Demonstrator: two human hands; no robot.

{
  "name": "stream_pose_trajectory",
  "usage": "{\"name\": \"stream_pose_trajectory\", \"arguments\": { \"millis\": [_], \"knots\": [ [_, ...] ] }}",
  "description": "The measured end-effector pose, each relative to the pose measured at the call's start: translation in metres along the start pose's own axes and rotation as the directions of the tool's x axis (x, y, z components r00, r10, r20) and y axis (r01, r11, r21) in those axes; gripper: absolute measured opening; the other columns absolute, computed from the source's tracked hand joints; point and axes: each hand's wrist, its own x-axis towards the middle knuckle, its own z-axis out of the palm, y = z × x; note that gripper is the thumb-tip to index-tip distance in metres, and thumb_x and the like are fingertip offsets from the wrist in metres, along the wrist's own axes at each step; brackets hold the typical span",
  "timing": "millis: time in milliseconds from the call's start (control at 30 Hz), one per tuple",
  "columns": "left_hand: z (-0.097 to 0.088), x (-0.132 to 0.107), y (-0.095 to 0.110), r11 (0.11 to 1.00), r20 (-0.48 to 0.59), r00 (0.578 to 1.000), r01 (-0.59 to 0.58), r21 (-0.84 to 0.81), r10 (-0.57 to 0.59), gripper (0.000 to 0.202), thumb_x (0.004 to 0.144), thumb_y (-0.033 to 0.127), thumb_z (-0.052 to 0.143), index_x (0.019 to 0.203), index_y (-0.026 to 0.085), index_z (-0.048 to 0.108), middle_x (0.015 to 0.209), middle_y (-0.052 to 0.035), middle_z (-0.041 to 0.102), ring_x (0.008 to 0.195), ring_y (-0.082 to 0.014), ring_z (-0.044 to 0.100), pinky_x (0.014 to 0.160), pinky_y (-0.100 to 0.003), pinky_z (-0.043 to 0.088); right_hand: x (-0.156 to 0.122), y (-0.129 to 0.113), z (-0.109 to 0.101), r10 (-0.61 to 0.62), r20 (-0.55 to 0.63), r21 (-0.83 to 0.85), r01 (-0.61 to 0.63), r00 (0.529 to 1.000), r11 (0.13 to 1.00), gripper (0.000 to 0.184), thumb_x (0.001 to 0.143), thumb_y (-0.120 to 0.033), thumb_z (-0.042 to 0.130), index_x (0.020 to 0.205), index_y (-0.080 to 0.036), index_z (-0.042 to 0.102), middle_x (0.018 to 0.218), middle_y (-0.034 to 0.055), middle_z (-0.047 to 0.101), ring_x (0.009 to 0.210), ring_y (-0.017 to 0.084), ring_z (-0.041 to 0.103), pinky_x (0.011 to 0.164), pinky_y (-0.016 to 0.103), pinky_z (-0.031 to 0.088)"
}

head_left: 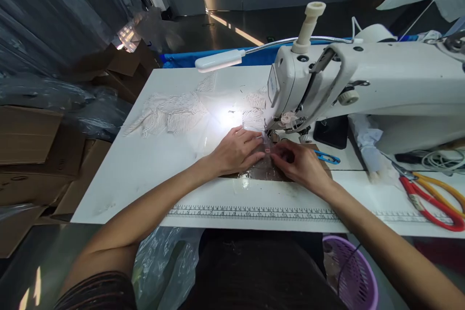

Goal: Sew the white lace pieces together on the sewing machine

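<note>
Just in front of the needle area of a white sewing machine [286, 87], both hands work close together on the table. My left hand [238, 151] lies palm down with its fingers stretched toward the presser foot, resting on a thin, see-through piece of material [268, 159]. A small pinkish mark shows on that material between the hands. My right hand [303, 162] is closed, thumb and fingertips pinched at the material's right side; what exactly they grip is too small to make out. A brown, shiny plate [263, 173] lies beneath the hands.
White lace fabric [178, 111] lies on the left of the white table [145, 174]. Blue snips [327, 157], a black phone-like object [331, 131] and red-and-orange-handled scissors [432, 198] lie rightward. A lamp [220, 60] hangs above. A printed ruler [247, 213] runs along the front edge.
</note>
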Motion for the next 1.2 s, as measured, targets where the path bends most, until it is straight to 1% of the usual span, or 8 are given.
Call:
{"name": "stream_pose_trajectory", "arguments": {
  "millis": [167, 267, 367, 467, 667, 900, 1067, 1200],
  "knots": [
    [0.002, -0.005, 0.015, 0.994, -0.211, 0.976, -0.037, 0.1, 0.058, 0.022, 0.097, 0.022, 0.046, 0.11, 0.011, 0.059, 0.115, -0.0148, 0.066, 0.101, -0.0247, 0.061, 0.081, -0.04, 0.048, -0.009, -0.004, 0.006, -0.005, -0.056, 0.015, 0.006, 0.998, 1.0, 0.015, 0.084, -0.032, 0.058, 0.09, -0.02, 0.064, 0.072, 0.0017, 0.068, 0.063, 0.016, 0.062, 0.06, 0.029, 0.046],
    [0.009, -0.004, 0.019, 0.98, -0.162, 0.968, -0.18, 0.08, 0.191, 0.024, 0.097, 0.018, 0.046, 0.118, 0.013, 0.056, 0.126, -0.0154, 0.061, 0.114, -0.0253, 0.057, 0.091, -0.043, 0.046, -0.011, -0.008, 0.012, -0.131, -0.053, -0.163, 0.121, 0.99, 0.979, 0.014, 0.086, -0.026, 0.053, 0.086, -0.02, 0.066, 0.075, 0.0047, 0.068, 0.068, 0.019, 0.062, 0.061, 0.03, 0.043],
    [0.016, -0.002, 0.013, 0.991, -0.04, 0.991, -0.132, -0.013, 0.131, 0.021, 0.097, 0.021, 0.046, 0.111, 0.013, 0.06, 0.117, -0.0138, 0.066, 0.104, -0.0233, 0.062, 0.088, -0.042, 0.048, -0.008, -0.009, 0.009, -0.238, 0.043, -0.32, 0.239, 0.97, 0.917, 0.02, 0.086, -0.023, 0.049, 0.09, -0.018, 0.068, 0.085, 0.0096, 0.069, 0.075, 0.023, 0.062, 0.061, 0.031, 0.042],
    [0.017, -0.003, 0.005, 0.99, 0.027, 0.998, -0.044, -0.137, 0.049, 0.02, 0.097, 0.024, 0.048, 0.098, 0.016, 0.065, 0.109, -0.0097, 0.069, 0.099, -0.02, 0.064, 0.086, -0.038, 0.05, 0.0, -0.002, -0.004, -0.279, 0.148, -0.198, 0.305, 0.949, 0.932, 0.025, 0.087, -0.025, 0.048, 0.1, -0.018, 0.069, 0.096, 0.0088, 0.07, 0.077, 0.021, 0.063, 0.064, 0.03, 0.044],
    [0.008, -0.005, 0.006, 0.987, -0.002, 0.999, -0.05, -0.153, 0.051, 0.018, 0.096, 0.022, 0.05, 0.094, 0.019, 0.068, 0.115, -0.0073, 0.068, 0.1, -0.0178, 0.064, 0.091, -0.041, 0.046, 0.013, 0.022, -0.014, -0.118, 0.103, -0.107, 0.129, 0.988, 0.986, 0.03, 0.087, -0.03, 0.049, 0.104, -0.021, 0.072, 0.073, 0.0021, 0.067, 0.049, 0.012, 0.05, 0.052, 0.026, 0.037],
    [0.001, 0.002, -0.001, 0.991, 0.01, 0.992, -0.124, -0.042, 0.124, 0.023, 0.098, 0.02, 0.046, 0.091, 0.02, 0.068, 0.1, -0.0051, 0.072, 0.082, -0.014, 0.063, 0.084, -0.038, 0.045, 0.009, 0.027, -0.005, -0.325, 0.148, -0.19, 0.35, 0.934, 0.917, 0.04, 0.091, -0.03, 0.05, 0.127, -0.029, 0.065, 0.105, 0.008, 0.069, 0.07, 0.016, 0.062, 0.055, 0.026, 0.038],
    [0.004, 0.006, -0.013, 0.972, 0.076, 0.972, -0.215, -0.1, 0.223, 0.025, 0.099, 0.019, 0.043, 0.093, 0.02, 0.067, 0.106, -0.0054, 0.071, 0.09, -0.0147, 0.065, 0.081, -0.034, 0.048, 0.008, 0.024, -0.004, -0.386, 0.148, -0.242, 0.412, 0.911, 0.879, 0.038, 0.091, -0.027, 0.049, 0.125, -0.025, 0.067, 0.112, 0.0118, 0.066, 0.084, 0.022, 0.063, 0.062, 0.03, 0.044],
    [0.004, 0.003, -0.011, 0.981, 0.04, 0.983, -0.175, -0.078, 0.179, 0.02, 0.096, 0.022, 0.047, 0.093, 0.017, 0.066, 0.093, -0.0054, 0.071, 0.081, -0.0147, 0.063, 0.074, -0.031, 0.047, 0.006, 0.022, -0.001, -0.413, 0.151, -0.307, 0.44, 0.898, 0.844, 0.04, 0.09, -0.024, 0.05, 0.126, -0.025, 0.066, 0.11, 0.0126, 0.065, 0.09, 0.025, 0.06, 0.066, 0.033, 0.046]
  ]
}}
